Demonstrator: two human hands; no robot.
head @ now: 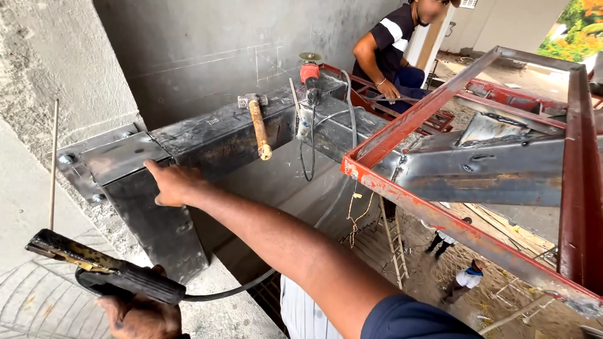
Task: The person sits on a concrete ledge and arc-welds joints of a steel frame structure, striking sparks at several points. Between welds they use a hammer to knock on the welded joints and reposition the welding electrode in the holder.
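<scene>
My left hand [143, 317] is shut on a black welding electrode holder [100, 269] at the bottom left. A thin rod [53, 163] stands upright from its jaws, and a black cable [232, 290] trails off to the right. My right hand [174, 183] reaches across and rests with its fingers on the side of a dark steel box beam [207, 141]. The beam's end plate [81, 164] is bolted to the grey concrete wall [56, 69].
A wooden-handled hammer [259, 125] and a red angle grinder [309, 78] lie on top of the beam. A rusty red steel frame [440, 216] juts in at the right. Another person [389, 53] sits at the back. Far below are a ladder [394, 245] and people [468, 279].
</scene>
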